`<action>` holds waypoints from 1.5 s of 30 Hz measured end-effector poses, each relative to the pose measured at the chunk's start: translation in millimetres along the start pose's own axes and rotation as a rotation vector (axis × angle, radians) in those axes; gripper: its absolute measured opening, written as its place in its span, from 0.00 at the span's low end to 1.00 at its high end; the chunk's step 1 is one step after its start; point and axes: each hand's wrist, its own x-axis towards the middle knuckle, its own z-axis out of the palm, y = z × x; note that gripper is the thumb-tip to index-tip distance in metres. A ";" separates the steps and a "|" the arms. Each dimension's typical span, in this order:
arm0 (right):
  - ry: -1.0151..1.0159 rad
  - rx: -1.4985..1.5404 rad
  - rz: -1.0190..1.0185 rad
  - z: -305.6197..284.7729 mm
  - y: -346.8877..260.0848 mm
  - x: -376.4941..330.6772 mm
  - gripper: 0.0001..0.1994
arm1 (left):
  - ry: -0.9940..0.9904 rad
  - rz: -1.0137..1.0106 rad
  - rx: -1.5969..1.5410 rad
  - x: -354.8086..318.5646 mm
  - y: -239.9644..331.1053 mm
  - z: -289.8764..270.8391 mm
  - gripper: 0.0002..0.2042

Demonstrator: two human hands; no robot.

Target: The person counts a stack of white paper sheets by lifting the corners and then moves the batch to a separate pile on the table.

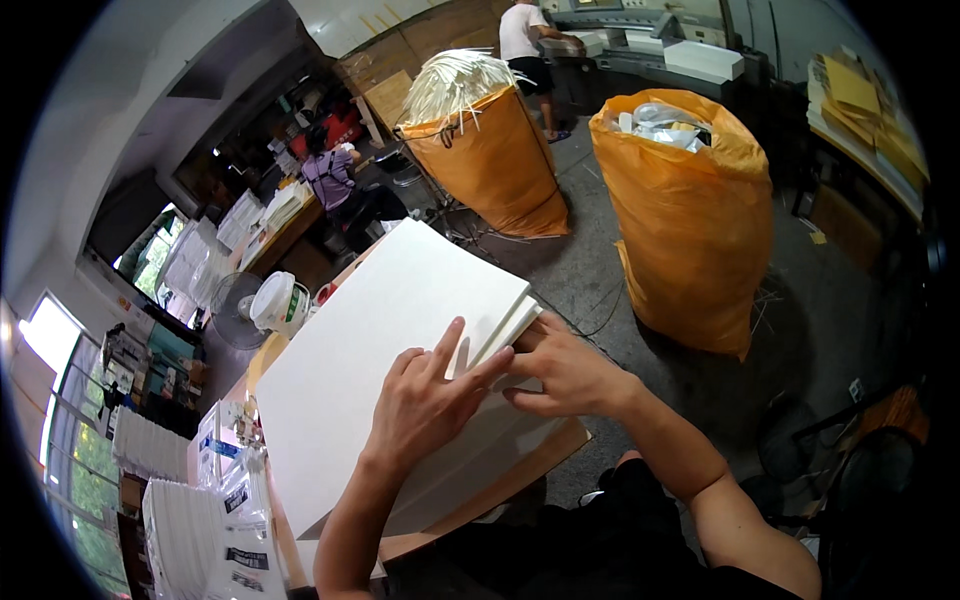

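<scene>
A thick stack of large white paper sheets lies on a brown worktable in front of me. My left hand rests flat on top of the stack with its fingers spread, near the stack's right corner. My right hand grips that corner from the side, fingers tucked under the upper sheets, lifting them slightly off the lower part of the stack.
Two tall orange sacks stand on the floor: one full of white strips, one with white scraps. A white tub and small fan sit at the table's far end. Paper piles lie lower left. Two people work in the background.
</scene>
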 end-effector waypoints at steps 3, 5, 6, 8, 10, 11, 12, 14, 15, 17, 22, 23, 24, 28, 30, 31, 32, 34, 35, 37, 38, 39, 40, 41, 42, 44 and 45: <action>-0.017 0.019 0.017 -0.7 0.3 -0.6 0.21 | 0.031 -0.041 0.039 1.8 2.6 -1.5 0.37; 0.002 0.045 0.057 0.7 -2.0 0.0 0.19 | 0.068 -0.126 -0.034 5.6 2.5 1.9 0.38; 0.032 0.076 0.065 0.2 -2.5 0.0 0.18 | 0.071 -0.118 -0.048 8.4 -0.5 5.2 0.38; 0.092 0.137 0.083 -0.1 -2.8 -0.7 0.16 | 0.037 -0.161 -0.059 7.5 -3.7 8.7 0.37; 0.215 0.351 0.230 -6.3 6.6 -6.5 0.15 | 0.011 -0.199 -0.067 7.0 -4.0 8.2 0.37; 0.277 0.458 0.304 -9.5 12.6 -10.8 0.14 | 0.000 -0.214 -0.070 7.4 -2.4 6.9 0.37; 0.483 0.283 0.315 -11.2 17.1 -14.6 0.13 | -0.008 -0.229 -0.075 7.5 -1.8 6.6 0.36; 0.232 0.102 0.536 -34.3 14.1 -10.1 0.16 | 0.025 -0.215 -0.063 5.0 -3.3 7.7 0.36; 0.110 0.006 0.651 -43.8 13.5 -9.0 0.19 | 0.041 -0.197 -0.063 7.0 -4.0 9.2 0.36; 0.024 -0.027 0.581 -44.3 17.4 -2.3 0.23 | 0.054 -0.214 -0.183 9.6 -5.3 6.4 0.33; 0.235 0.119 0.499 -29.3 4.9 37.5 0.22 | 0.096 -0.108 -0.198 18.7 -15.5 -6.9 0.30; 0.306 0.119 0.474 -20.3 7.7 39.3 0.22 | 0.090 -0.087 -0.214 18.7 -18.6 -6.2 0.28; 0.346 0.606 0.604 -18.3 8.7 43.2 0.21 | 0.084 -0.072 -0.226 15.8 -25.4 -3.5 0.25; 0.340 0.963 0.666 -22.6 4.8 46.8 0.17 | 0.042 -0.106 -0.267 13.1 -27.4 -5.9 0.18; 0.403 0.905 0.598 -9.7 13.8 50.2 0.17 | 0.030 -0.128 -0.272 13.4 -27.8 -5.7 0.17; 0.438 0.872 0.564 -6.3 17.0 50.5 0.17 | 0.025 -0.135 -0.276 14.5 -27.4 -5.8 0.17; 0.426 1.004 0.598 -6.9 19.6 47.7 0.17 | 0.025 -0.134 -0.273 14.6 -25.1 -7.8 0.18; 0.387 1.271 0.658 -13.2 19.8 47.8 0.17 | 0.024 -0.141 -0.262 12.1 -20.3 -13.7 0.21; 0.394 1.297 0.654 -12.8 19.7 48.5 0.17 | 0.023 -0.150 -0.257 12.1 -19.1 -14.1 0.23; 0.408 1.347 0.651 -12.6 18.6 48.3 0.17 | 0.022 -0.168 -0.251 12.7 -16.4 -14.1 0.27; 0.402 1.348 0.644 -12.8 19.4 47.8 0.17 | 0.016 -0.166 -0.252 13.0 -17.2 -13.7 0.27; 0.394 1.349 0.638 -12.9 20.8 47.0 0.17 | 0.011 -0.164 -0.254 12.9 -18.6 -13.2 0.28; 0.386 1.350 0.632 -13.2 22.1 46.0 0.17 | 0.006 -0.163 -0.256 12.9 -20.0 -13.1 0.28; 0.369 1.333 0.636 -13.7 22.9 45.0 0.17 | -0.002 -0.169 -0.272 13.2 -20.8 -14.5 0.29; 0.352 1.315 0.642 -14.4 24.3 43.9 0.18 | -0.010 -0.174 -0.289 14.1 -21.4 -16.3 0.30; 0.337 1.312 0.649 -17.1 24.1 42.3 0.18 | -0.031 -0.178 -0.315 15.0 -22.8 -17.9 0.30; 0.338 1.328 0.650 -20.3 20.9 41.8 0.19 | -0.044 -0.177 -0.322 15.0 -23.8 -19.0 0.29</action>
